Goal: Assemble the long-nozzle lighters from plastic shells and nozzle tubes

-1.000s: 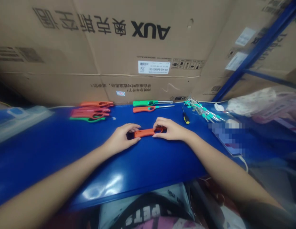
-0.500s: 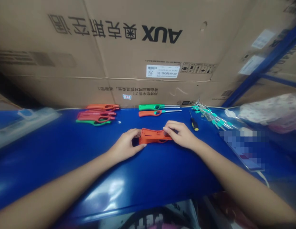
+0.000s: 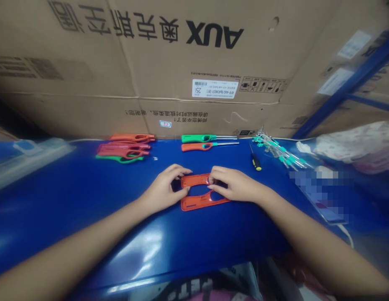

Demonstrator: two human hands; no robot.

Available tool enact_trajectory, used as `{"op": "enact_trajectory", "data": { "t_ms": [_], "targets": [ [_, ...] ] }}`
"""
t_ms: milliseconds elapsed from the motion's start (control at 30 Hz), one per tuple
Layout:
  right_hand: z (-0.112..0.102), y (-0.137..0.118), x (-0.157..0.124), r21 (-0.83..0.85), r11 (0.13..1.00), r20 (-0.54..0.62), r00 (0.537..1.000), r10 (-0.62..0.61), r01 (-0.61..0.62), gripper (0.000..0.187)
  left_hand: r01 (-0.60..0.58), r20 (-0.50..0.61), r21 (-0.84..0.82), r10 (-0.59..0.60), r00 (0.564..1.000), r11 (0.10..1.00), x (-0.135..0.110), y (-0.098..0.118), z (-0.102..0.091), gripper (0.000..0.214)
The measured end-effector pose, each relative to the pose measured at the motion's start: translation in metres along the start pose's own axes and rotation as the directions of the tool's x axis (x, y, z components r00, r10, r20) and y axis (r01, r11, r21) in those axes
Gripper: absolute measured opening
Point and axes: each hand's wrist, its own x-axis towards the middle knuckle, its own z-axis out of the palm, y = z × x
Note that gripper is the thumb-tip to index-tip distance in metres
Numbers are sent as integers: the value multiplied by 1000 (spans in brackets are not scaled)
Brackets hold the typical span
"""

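An orange plastic lighter shell lies split into two halves on the blue table point(image 3: 88, 196). The far half point(image 3: 194, 180) and the near half point(image 3: 199, 202) lie side by side, inner sides up. My left hand point(image 3: 165, 190) pinches the left ends of the halves with curled fingers. My right hand point(image 3: 234, 184) grips the right end of the far half between thumb and fingers.
A pile of orange, pink and green shells point(image 3: 124, 148) lies at the back left. A green lighter point(image 3: 207, 138) and an orange lighter point(image 3: 208, 146) lie at the back centre. A small screwdriver point(image 3: 255, 160) and several teal-tipped metal tubes point(image 3: 280, 154) lie right. Cardboard boxes point(image 3: 182, 62) wall the back.
The closed orange shell has come apart: one second ago it lay flat and whole, then stood on edge, and now two halves lie open between my hands.
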Motion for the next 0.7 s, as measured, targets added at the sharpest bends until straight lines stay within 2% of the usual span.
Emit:
{"op": "enact_trajectory", "data": {
  "t_ms": [100, 200, 267, 333, 433, 500, 567, 600, 633, 700],
  "targets": [
    [-4, -1, -1, 29, 999, -9, 1000, -16, 16, 13, -66, -20, 63, 68, 998, 996, -2, 8, -4, 34],
    [-8, -1, -3, 39, 999, 0, 1000, -18, 18, 21, -161, 100, 86, 153, 983, 983, -4, 17, -6, 36],
    [-7, 0, -3, 41, 999, 6, 1000, -12, 12, 15, -210, 186, 67, 194, 963, 975, -6, 19, -6, 39],
    [-5, 1, -2, 37, 999, 6, 1000, -22, 22, 8, -226, 232, 50, 209, 950, 973, -6, 18, -5, 40],
    [-3, 2, 0, 36, 998, -12, 998, -60, 60, 9, -198, 222, 47, 183, 958, 979, -6, 12, -3, 37],
    [-7, 6, 0, 15, 999, -75, 996, -50, 52, 11, -177, 195, 53, 163, 967, 983, -6, 9, -2, 35],
    [-15, 16, -1, -69, 994, -212, 975, 67, -83, 13, -169, 175, 56, 157, 972, 984, -6, 8, -2, 34],
    [-21, 24, -3, -125, 965, -305, 935, 182, -229, 14, -172, 170, 57, 160, 972, 983, -6, 8, -3, 34],
    [-28, 33, -5, -174, 890, -402, 855, 327, -422, 15, -176, 166, 60, 164, 972, 983, -6, 9, -3, 34],
    [-40, 54, -13, -203, 621, -478, 631, 612, -757, 22, -186, 170, 84, 170, 971, 979, -6, 12, -4, 32]
  ]
}}
